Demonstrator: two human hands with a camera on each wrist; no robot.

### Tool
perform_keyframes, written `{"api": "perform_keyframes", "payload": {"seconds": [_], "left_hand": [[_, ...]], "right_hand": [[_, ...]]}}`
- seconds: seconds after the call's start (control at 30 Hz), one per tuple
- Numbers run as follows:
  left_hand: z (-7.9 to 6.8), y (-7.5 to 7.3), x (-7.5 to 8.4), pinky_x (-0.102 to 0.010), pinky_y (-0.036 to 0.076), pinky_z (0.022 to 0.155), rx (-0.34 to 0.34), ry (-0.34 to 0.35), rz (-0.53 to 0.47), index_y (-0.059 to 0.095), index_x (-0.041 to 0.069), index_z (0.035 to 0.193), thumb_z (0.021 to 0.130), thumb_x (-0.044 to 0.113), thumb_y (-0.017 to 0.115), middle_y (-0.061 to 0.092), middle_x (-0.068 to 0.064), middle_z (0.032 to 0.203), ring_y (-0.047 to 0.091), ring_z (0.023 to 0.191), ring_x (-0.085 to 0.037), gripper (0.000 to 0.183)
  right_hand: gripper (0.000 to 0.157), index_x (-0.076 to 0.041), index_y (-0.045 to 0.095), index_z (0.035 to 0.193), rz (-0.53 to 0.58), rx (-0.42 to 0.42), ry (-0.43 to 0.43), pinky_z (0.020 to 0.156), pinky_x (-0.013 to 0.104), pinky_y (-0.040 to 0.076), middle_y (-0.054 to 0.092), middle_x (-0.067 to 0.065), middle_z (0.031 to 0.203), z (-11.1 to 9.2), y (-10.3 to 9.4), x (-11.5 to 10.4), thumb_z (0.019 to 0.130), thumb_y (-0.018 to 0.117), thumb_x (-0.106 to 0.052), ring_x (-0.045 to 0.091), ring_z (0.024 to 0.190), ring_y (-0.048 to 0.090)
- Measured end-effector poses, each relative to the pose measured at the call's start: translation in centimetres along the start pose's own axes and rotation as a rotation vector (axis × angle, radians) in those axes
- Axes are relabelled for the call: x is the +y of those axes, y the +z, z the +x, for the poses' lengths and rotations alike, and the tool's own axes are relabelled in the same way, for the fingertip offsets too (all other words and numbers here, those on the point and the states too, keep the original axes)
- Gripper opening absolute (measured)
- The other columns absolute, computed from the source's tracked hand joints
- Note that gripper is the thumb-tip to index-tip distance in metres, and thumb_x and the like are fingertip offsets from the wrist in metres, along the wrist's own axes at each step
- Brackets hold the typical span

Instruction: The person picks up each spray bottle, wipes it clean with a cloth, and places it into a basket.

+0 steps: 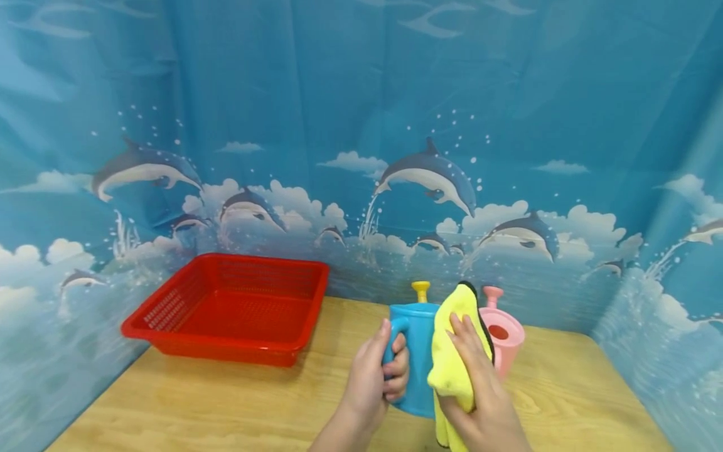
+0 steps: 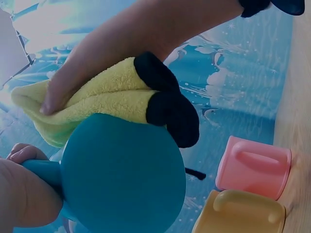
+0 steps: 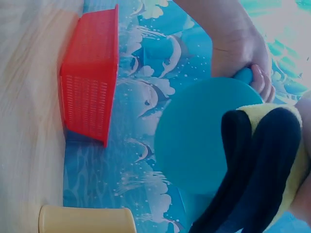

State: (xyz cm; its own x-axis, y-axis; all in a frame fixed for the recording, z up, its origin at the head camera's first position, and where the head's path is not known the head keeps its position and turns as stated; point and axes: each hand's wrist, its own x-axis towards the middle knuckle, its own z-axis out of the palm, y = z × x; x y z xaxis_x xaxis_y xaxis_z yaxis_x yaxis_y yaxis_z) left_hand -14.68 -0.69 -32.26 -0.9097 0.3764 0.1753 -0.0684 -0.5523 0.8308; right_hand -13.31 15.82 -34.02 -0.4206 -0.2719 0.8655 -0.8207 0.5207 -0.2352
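My left hand point(image 1: 375, 370) grips the handle of a blue watering can point(image 1: 417, 364), fingers curled round it. The can is held up off the table, its round bottom showing in both wrist views. Against its right side my right hand point(image 1: 480, 383) holds a folded yellow towel point(image 1: 460, 339) with a black edge. That hand's fingers lie over the towel, with the thumb lower down at its fold. The can's spout is hidden in the head view. Behind stand a pink watering can point(image 1: 511, 339) and a yellow watering can point(image 2: 243, 213), the latter mostly covered in the head view.
A red plastic basket point(image 1: 226, 348) with perforated sides sits at the back left of the wooden table point(image 1: 226, 402). A blue curtain point(image 1: 339, 94) printed with dolphins and clouds hangs along the back and both sides.
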Motion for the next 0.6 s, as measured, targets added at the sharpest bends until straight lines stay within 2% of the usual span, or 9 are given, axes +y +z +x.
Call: {"api": "perform_keyframes", "payload": {"seconds": [0.17,0.23,0.37,0.43,0.5,0.53,0.6], "left_hand": [[-0.2,0.3,0.0,-0.016,0.016,0.035,-0.001,0.013,-0.007,0.035,0.015,0.072,0.094,0.046,0.030,0.023,0.008,0.050,0.019,0.036,-0.001,0.038],[-0.3,0.4,0.1,-0.015,0.017,0.035,0.006,0.009,-0.010,0.036,0.015,0.072,0.094,0.046,0.032,0.023,0.008,0.050,0.020,0.036,0.000,0.038],[-0.5,0.5,0.1,-0.014,0.017,0.035,0.022,-0.002,-0.009,0.036,0.015,0.072,0.093,0.046,0.034,0.023,0.009,0.050,0.019,0.036,0.001,0.038],[-0.5,0.5,0.0,-0.015,0.016,0.035,0.014,0.004,0.004,0.036,0.014,0.072,0.093,0.046,0.033,0.023,0.009,0.049,0.019,0.035,0.001,0.038],[-0.5,0.5,-0.2,-0.015,0.015,0.035,-0.001,0.015,0.010,0.035,0.014,0.072,0.094,0.046,0.032,0.022,0.009,0.048,0.019,0.035,0.001,0.039],[-0.5,0.5,-0.3,-0.016,0.015,0.035,-0.012,0.017,0.014,0.035,0.014,0.072,0.094,0.045,0.032,0.023,0.010,0.048,0.019,0.035,0.001,0.039],[-0.5,0.7,-0.6,-0.016,0.015,0.034,-0.040,0.016,0.041,0.034,0.014,0.071,0.095,0.045,0.029,0.023,0.010,0.047,0.019,0.034,0.000,0.039]], "right_hand": [[0.070,0.008,0.037,0.127,-0.022,-0.026,-0.063,0.109,0.025,0.008,0.026,0.021,0.141,-0.1,0.5,-0.1,0.087,0.045,-0.049,0.032,0.134,0.013],[0.066,0.006,0.039,0.126,-0.028,-0.008,-0.105,0.109,0.029,0.007,0.027,0.022,0.140,-0.1,0.7,-0.2,0.088,0.042,-0.049,0.036,0.133,0.012],[0.046,-0.004,0.051,0.119,-0.078,0.052,-0.166,0.109,0.037,0.011,0.036,0.020,0.136,-0.2,1.2,-0.1,0.092,0.043,-0.040,0.043,0.130,0.016],[0.039,-0.009,0.054,0.118,-0.104,0.070,-0.125,0.106,0.049,0.011,0.038,0.018,0.135,-0.3,1.4,0.1,0.091,0.045,-0.037,0.043,0.129,0.019],[0.038,-0.013,0.056,0.118,-0.102,0.068,-0.026,0.101,0.060,0.009,0.038,0.015,0.136,-0.4,1.3,0.3,0.091,0.046,-0.038,0.039,0.130,0.020],[0.038,-0.013,0.056,0.118,-0.099,0.076,0.013,0.100,0.061,0.010,0.037,0.015,0.137,-0.4,1.3,0.4,0.090,0.047,-0.037,0.038,0.130,0.021],[0.035,-0.012,0.054,0.120,-0.080,0.092,0.114,0.103,0.056,0.011,0.034,0.014,0.139,-0.5,1.2,0.5,0.089,0.053,-0.029,0.032,0.132,0.022]]}}
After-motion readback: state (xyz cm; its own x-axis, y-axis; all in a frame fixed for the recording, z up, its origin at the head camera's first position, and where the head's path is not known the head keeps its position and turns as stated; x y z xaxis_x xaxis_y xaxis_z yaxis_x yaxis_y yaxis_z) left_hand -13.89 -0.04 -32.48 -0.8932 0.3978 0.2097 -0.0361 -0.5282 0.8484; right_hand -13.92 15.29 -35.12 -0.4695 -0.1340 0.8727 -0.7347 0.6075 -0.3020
